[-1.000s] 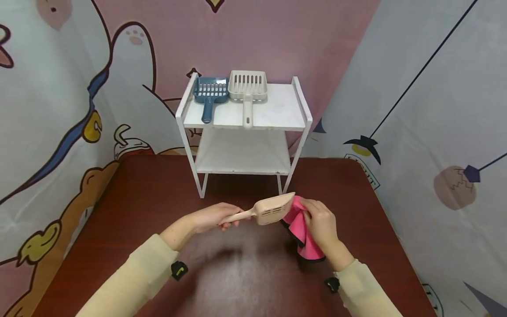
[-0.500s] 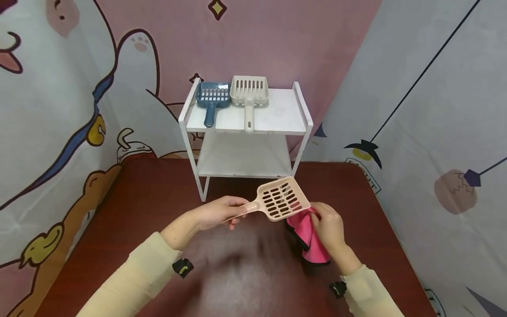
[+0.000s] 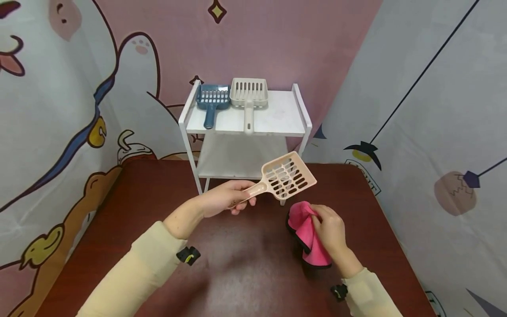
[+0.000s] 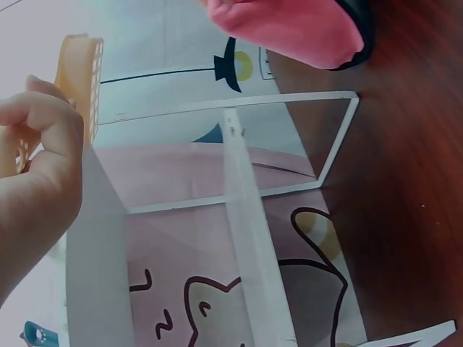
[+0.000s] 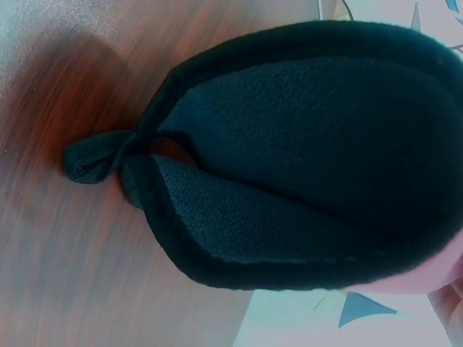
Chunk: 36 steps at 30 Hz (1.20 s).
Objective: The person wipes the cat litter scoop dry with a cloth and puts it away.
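My left hand (image 3: 219,199) grips the handle of a peach litter scoop (image 3: 288,176), its slotted head raised above the table and tilted to the right. In the left wrist view the scoop (image 4: 81,65) shows edge-on beyond the fingers. With its fingertips my right hand (image 3: 329,226) pinches a pink cloth (image 3: 306,231) with black edging, which hangs down below the hand. Seen from the right wrist, the dark side of the cloth (image 5: 304,137) and a small black loop (image 5: 94,157) fill much of the view. Scoop and cloth are apart.
At the back of the brown table (image 3: 166,264) stands a white two-tier rack (image 3: 245,154). A blue litter scoop (image 3: 212,101) and an off-white litter scoop (image 3: 248,99) lie side by side on its top shelf. A printed backdrop (image 3: 277,44) surrounds the table.
My left hand has raised the peach scoop up and away from the cloth, and its slotted face has turned into view. The right hand has shifted slightly right and down with the cloth.
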Tool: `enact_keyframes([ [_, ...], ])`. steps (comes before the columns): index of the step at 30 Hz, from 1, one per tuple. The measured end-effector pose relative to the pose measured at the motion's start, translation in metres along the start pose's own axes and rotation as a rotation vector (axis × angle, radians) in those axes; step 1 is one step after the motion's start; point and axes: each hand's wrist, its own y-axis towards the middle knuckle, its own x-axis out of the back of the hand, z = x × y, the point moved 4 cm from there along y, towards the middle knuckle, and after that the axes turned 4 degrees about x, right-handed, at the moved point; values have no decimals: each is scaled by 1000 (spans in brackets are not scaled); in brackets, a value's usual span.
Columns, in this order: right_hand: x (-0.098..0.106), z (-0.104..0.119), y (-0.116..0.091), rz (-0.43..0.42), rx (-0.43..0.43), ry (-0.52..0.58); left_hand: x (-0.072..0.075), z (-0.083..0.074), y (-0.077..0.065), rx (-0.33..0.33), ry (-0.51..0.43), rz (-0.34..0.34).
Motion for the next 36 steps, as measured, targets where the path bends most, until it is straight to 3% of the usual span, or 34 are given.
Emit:
enact_keyframes([
  [14, 2, 0, -1, 22, -15, -15, 5, -40, -2, -52, -27, -26],
  [23, 1, -2, -3, 16, -17, -18, 9, -66, 1, -90, -116, -115],
  [36, 2, -4, -5, 15, -23, -14, 15, -84, 17, -110, -188, -249],
])
